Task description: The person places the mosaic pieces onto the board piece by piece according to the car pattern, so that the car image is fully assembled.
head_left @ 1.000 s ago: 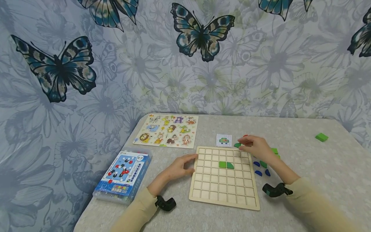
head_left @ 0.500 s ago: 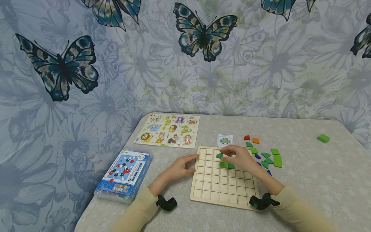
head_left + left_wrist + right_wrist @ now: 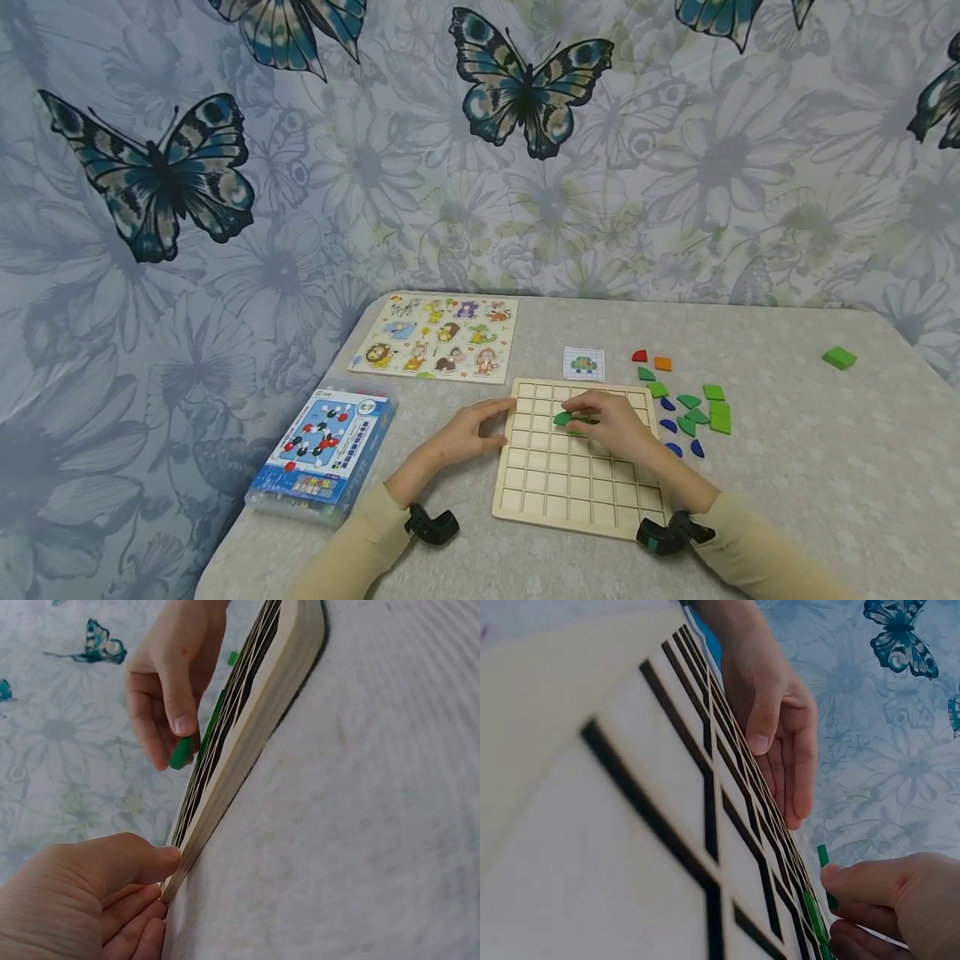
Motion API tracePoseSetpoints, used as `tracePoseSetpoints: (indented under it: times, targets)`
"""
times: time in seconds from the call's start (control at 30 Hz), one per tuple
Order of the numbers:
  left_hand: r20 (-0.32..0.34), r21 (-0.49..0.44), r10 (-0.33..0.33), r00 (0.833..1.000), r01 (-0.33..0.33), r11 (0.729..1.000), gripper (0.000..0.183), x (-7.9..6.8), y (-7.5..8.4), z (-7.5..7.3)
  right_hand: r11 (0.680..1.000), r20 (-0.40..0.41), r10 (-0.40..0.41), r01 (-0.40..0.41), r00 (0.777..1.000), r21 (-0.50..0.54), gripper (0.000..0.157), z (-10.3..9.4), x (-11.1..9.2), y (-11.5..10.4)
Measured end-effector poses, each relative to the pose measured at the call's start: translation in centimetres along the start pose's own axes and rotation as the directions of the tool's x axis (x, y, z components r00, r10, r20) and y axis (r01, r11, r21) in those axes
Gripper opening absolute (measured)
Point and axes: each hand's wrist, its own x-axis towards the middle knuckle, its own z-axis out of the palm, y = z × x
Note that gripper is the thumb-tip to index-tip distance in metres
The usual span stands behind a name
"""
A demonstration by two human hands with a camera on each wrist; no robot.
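My right hand (image 3: 611,423) pinches a green tile with a rounded edge (image 3: 562,418) between thumb and fingers, close over the wooden grid board (image 3: 551,483). In the left wrist view this tile (image 3: 180,753) juts from under the thumb. A green square tile lying in the grid is mostly hidden by the right hand in the head view; the right wrist view shows a strip of green (image 3: 815,919) on the board. My left hand (image 3: 467,433) touches the board's left edge, thumb and forefinger spread apart, and the left wrist view shows the thumb against the rim.
Right of the board lie loose green tiles (image 3: 720,418), blue rounded tiles (image 3: 668,426), a red one (image 3: 639,356) and an orange square (image 3: 663,364). Behind the board is a pattern card (image 3: 583,364). An animal puzzle (image 3: 435,337) and a boxed set (image 3: 322,454) stand left.
From the loose tiles at the back right, my right hand has brought a green tile left over the board, then lowered it towards the grid. The left hand stays at the edge.
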Motion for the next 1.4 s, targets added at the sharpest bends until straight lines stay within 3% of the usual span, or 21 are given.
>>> tracePoseSetpoints:
  times: [0.43,0.83,1.07,1.4]
  targets:
    - [-0.017,-0.01,0.023,1.0,-0.023,1.0,0.059,-0.1,0.0,-0.1,0.985,0.024,-0.07,0.073,0.997,-0.155,0.029,0.6,0.0,0.1]
    - [-0.017,-0.001,0.03,0.999,-0.03,1.0,0.058,-0.1,-0.1,-0.1,0.984,0.017,-0.07,0.072,0.997,-0.161,0.03,0.7,-0.1,-0.1]
    - [-0.012,-0.008,0.027,1.0,-0.027,1.0,0.058,-0.1,-0.1,-0.1,0.992,0.006,-0.07,0.071,0.998,-0.103,0.027,0.1,0.1,-0.8]
    - [-0.007,0.0,0.018,1.0,-0.018,1.0,0.058,0.0,-0.2,0.1,0.98,0.074,-0.104,0.115,0.992,-0.16,0.024,0.7,0.5,-0.5]
